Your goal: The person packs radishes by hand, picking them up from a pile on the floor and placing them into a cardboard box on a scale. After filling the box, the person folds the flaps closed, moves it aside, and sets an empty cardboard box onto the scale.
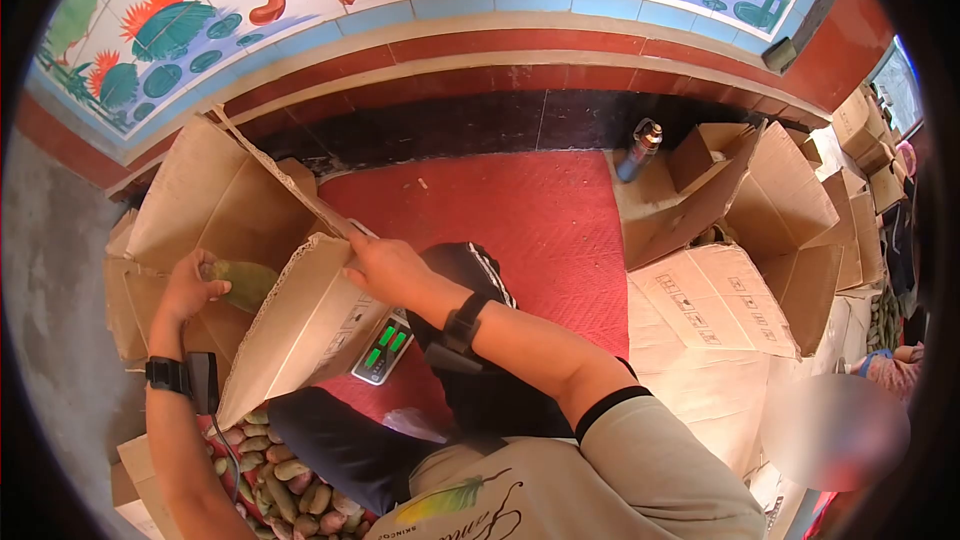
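Over the open cardboard box (165, 180) on the left, my left hand (187, 285) has its fingers round the end of a large oblong green vegetable (245, 285). It looks like a gourd and lies partly inside the box. My right hand (388, 268) grips the edge of the raised flap (300, 315) on the near side of that box. Just below the right forearm, a small digital scale (383, 348) with lit green displays sits on the red mat. Dark bands are on both wrists.
A heap of greenish and pinkish tubers (290, 480) lies by my legs. Another open cardboard box (700, 300) stands at the right. A metal flask (640, 148) is near the tiled wall (440, 120). Further right are more boxes (865, 130) and a person (895, 370).
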